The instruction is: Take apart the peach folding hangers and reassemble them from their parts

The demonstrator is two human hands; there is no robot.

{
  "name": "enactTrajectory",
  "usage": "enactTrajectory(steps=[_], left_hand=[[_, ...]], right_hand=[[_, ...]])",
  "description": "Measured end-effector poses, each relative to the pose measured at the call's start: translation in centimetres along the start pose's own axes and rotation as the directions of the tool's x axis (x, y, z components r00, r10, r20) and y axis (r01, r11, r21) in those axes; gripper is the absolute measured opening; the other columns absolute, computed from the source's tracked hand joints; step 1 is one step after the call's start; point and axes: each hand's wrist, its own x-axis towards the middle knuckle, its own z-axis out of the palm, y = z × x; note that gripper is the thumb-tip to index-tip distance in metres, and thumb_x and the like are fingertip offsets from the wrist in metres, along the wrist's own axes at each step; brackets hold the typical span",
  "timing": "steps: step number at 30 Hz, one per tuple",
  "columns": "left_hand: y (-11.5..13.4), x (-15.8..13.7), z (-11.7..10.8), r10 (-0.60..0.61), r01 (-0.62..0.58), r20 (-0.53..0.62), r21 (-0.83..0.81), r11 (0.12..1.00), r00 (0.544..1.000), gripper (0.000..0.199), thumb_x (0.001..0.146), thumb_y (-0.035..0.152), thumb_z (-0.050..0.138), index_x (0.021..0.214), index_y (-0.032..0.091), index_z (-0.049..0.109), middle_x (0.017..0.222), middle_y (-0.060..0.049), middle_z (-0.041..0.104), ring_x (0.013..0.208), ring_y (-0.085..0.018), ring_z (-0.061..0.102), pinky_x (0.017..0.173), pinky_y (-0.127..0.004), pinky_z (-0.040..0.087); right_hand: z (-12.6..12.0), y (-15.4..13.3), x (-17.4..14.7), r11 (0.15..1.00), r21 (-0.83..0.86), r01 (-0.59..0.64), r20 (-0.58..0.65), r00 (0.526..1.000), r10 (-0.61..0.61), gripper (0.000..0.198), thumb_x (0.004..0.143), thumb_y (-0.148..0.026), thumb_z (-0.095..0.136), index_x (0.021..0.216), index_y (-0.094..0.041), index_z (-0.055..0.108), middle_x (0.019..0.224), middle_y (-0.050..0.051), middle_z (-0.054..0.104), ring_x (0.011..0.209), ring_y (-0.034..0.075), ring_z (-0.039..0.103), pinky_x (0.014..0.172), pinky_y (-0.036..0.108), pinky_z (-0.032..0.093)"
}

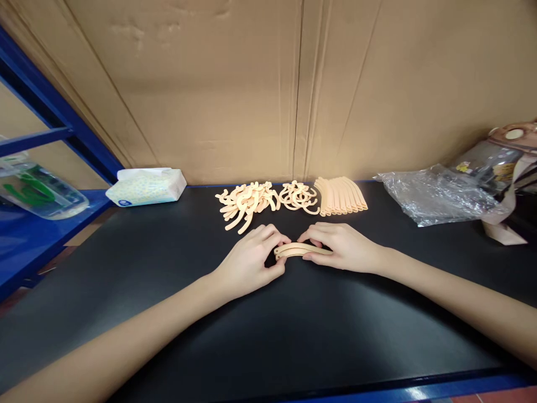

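Between my two hands lies a pair of curved beige strips (297, 250), one alongside the other, low over the black tabletop. Small dark holes show at their left ends. The fingers and thumb of my left hand (250, 260) pinch the left end. My right hand (342, 246) grips the right part, covering some of it. Just beyond the hands sit a loose pile of flat curved beige pieces (247, 202), a smaller heap of thin C-shaped pieces (297, 196), and a neat row of curved beige strips (342, 196).
The black tabletop (268, 341) has a blue front edge. A tissue pack (146, 187) stands at the back left, near a blue metal frame (84, 140) and a clear plastic container (42, 190). Crumpled clear plastic (440, 193) and a bag (516, 140) lie right. Cardboard (201, 89) walls the back.
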Motion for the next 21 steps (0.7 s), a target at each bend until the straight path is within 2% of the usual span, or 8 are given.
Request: enactTrajectory(steps=[6,10,13,21], left_hand=[[-0.2,0.1,-0.6,0.039,-0.035,0.145,-0.029,0.999,0.989,0.021,0.080,0.029,0.058,0.100,0.022,0.056,0.080,0.003,0.052,0.075,-0.015,0.050,0.069,-0.029,0.039],[-0.1,0.0,-1.0,0.085,-0.072,0.164,-0.082,0.994,0.983,0.022,0.082,0.026,0.055,0.103,0.022,0.054,0.093,0.001,0.055,0.080,-0.016,0.052,0.073,-0.029,0.040],[0.0,-0.1,-1.1,0.127,-0.109,0.171,-0.111,0.988,0.977,0.029,0.082,0.021,0.054,0.110,0.023,0.054,0.104,-0.001,0.055,0.088,-0.017,0.053,0.078,-0.029,0.042],[-0.1,0.1,-0.9,0.073,-0.055,0.172,-0.109,0.993,0.982,0.019,0.089,0.032,0.051,0.106,0.025,0.057,0.102,0.000,0.056,0.085,-0.015,0.055,0.077,-0.027,0.043]], right_hand=[[-0.1,0.7,0.0,0.979,0.189,-0.074,0.027,0.997,0.070,0.029,0.083,-0.048,0.062,0.087,-0.020,0.061,0.071,-0.003,0.051,0.064,0.011,0.047,0.059,0.023,0.035],[0.2,0.4,-0.1,0.968,0.241,-0.071,0.006,0.997,0.072,0.028,0.081,-0.047,0.066,0.080,-0.020,0.059,0.069,-0.004,0.051,0.063,0.010,0.046,0.058,0.022,0.034],[0.6,-0.1,-0.1,0.970,0.237,-0.059,-0.009,0.998,0.063,0.027,0.082,-0.045,0.065,0.079,-0.019,0.058,0.068,-0.004,0.050,0.062,0.009,0.046,0.057,0.022,0.034],[1.0,-0.5,-0.1,0.987,0.155,-0.036,-0.050,0.998,0.044,0.025,0.085,-0.042,0.062,0.079,-0.018,0.055,0.068,-0.004,0.051,0.061,0.009,0.048,0.056,0.021,0.033]])
